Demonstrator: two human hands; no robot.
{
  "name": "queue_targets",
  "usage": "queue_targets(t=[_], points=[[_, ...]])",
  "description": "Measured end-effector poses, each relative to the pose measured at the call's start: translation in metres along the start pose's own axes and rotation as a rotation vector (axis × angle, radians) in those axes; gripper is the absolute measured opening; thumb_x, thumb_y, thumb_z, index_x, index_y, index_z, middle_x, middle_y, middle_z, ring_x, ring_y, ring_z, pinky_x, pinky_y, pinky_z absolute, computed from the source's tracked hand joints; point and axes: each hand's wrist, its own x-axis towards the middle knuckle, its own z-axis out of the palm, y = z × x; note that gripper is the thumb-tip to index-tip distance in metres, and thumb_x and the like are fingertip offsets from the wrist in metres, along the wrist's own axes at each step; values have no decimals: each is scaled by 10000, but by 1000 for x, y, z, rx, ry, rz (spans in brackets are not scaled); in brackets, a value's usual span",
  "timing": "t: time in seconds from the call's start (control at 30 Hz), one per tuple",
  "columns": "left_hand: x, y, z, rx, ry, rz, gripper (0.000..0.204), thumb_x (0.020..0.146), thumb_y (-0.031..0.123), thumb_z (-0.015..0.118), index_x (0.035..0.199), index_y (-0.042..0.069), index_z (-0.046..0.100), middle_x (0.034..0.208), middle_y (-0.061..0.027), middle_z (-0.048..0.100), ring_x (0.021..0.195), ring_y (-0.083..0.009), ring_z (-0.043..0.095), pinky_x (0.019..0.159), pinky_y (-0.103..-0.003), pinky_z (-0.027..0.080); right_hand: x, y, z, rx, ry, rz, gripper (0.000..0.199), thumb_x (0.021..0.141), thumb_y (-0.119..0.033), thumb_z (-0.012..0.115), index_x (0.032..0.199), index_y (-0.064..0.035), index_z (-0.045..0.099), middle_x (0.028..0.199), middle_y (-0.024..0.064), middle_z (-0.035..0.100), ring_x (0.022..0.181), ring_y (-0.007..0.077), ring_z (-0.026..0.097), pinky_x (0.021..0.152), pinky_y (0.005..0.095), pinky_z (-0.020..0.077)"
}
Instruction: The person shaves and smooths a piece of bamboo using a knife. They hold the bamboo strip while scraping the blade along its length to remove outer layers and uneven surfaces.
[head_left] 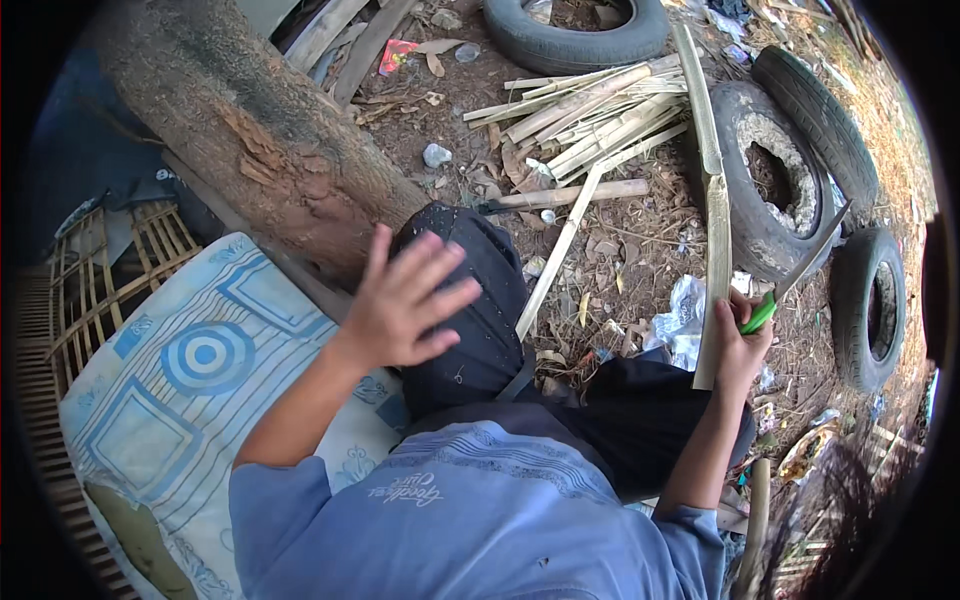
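Note:
My left hand (405, 300) is raised over my dark-trousered knee, its fingers spread and holding nothing. On the right, my right hand (745, 350) is closed around the green handle of a knife (800, 268), whose blade points up and away. The same hand also grips the near end of a long split bamboo strip (718, 250). That strip stretches away past a pile of bamboo strips (590, 115) on the ground. Another thin bamboo strip (562, 250) slants from the pile toward my leg. A tool with a wooden handle (590, 194) lies just in front of the pile.
A tree trunk (270, 150) leans in from the upper left. Beside me, a blue-and-white patterned cushion (190, 400) rests on a slatted bamboo seat (90, 280). Old tyres (580, 45) stand and lie at the far side and right. Plastic litter (682, 315) and dry leaves cover the soil.

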Motion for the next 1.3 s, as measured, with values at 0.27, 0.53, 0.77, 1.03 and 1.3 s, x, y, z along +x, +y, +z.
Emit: queue_targets(t=[0.27, 0.53, 0.77, 1.03, 1.3], points=[[-13, 10, 35, -88, 174, -65, 558, 892, 553, 462, 1298, 179, 549, 1400, -108, 479, 1329, -276, 414, 1102, -648, 79, -6, 11, 11, 111, -48, 17, 270, 833, 39, 655, 803, -87, 418, 894, 26, 578, 810, 61, 528, 798, 227, 433], [-49, -24, 41, 81, 217, -433, 461, 912, 411, 495, 1279, 140, 561, 1458, -226, 357, 1383, -395, 285, 1066, -693, 63, -17, 10, 11, 170, -88, 103, 306, 845, 22, 648, 800, -117, 378, 945, 36, 582, 827, 65, 507, 825, 221, 398], [-58, -8, 39, 122, -92, -133, 518, 841, 495, 580, 1269, 203, 583, 1403, -60, 476, 1322, -273, 403, 1096, -644, 79, -20, 19, 21, 326, -184, 175, 323, 834, 59, 646, 804, -109, 371, 1106, 151, 616, 890, 106, 577, 827, 245, 440], [19, 25, -26, 88, 252, -65, 494, 770, 223, 701, 1218, 127, 517, 1346, -174, 427, 1323, -408, 338, 1095, -642, 173, -25, -15, 37, -95, -531, 177, 327, 818, 58, 656, 673, -43, 380, 949, 96, 685, 791, 63, 564, 672, 247, 472], [54, -8, -60, 1, -374, -93, 637, 721, 384, 748, 1254, 103, 542, 1297, -146, 504, 1255, -323, 431, 1059, -527, 286, -10, -49, 31, -159, -1034, 57, 92, 790, 7, 704, 821, 9, 617, 778, 78, 675, 666, 84, 539, 635, 267, 462]])
